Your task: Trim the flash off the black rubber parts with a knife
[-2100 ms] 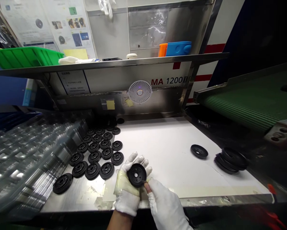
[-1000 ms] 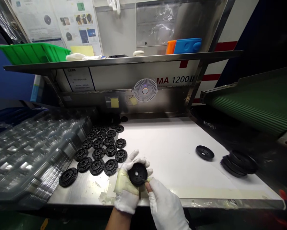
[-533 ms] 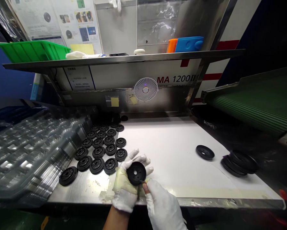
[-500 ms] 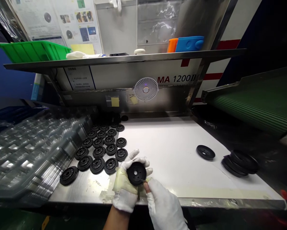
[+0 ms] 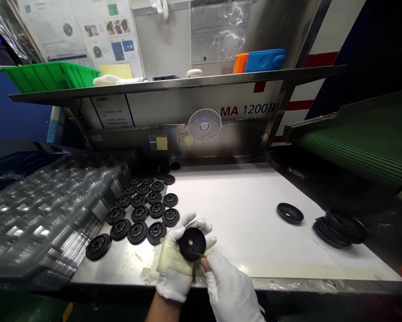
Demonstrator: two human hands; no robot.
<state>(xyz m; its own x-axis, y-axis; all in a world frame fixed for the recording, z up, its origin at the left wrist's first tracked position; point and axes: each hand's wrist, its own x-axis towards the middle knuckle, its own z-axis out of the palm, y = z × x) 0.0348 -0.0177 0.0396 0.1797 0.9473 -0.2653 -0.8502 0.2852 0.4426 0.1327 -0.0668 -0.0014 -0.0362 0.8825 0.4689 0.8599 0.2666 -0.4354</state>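
A round black plastic disc (image 5: 194, 252) with a hole in its middle rests in my left hand (image 5: 174, 264), its hollow face turned up to me. That hand wears a white glove with yellowish tape around the palm, and its fingers curl behind the disc. At the disc's lower right rim is my right hand (image 5: 229, 286), also gloved in white, with a bare fingertip showing. It pinches a thin, pointed tool (image 5: 201, 255), perhaps a blade; most of it is hidden. Left of my hands, several black discs (image 5: 137, 232) lie in rows, ribbed side up.
Clear plastic trays (image 5: 96, 219) are stacked at the left. One loose disc (image 5: 290, 213) and a small pile of discs (image 5: 344, 228) lie on the right of the white sheet (image 5: 234, 201). Behind stands a small fan (image 5: 204, 125) under a metal shelf (image 5: 174, 83) with a green basket (image 5: 49, 77).
Both hands and the disc stay almost in the same place. The view has shifted slightly, and the right hand's tip remains at the disc's lower rim.
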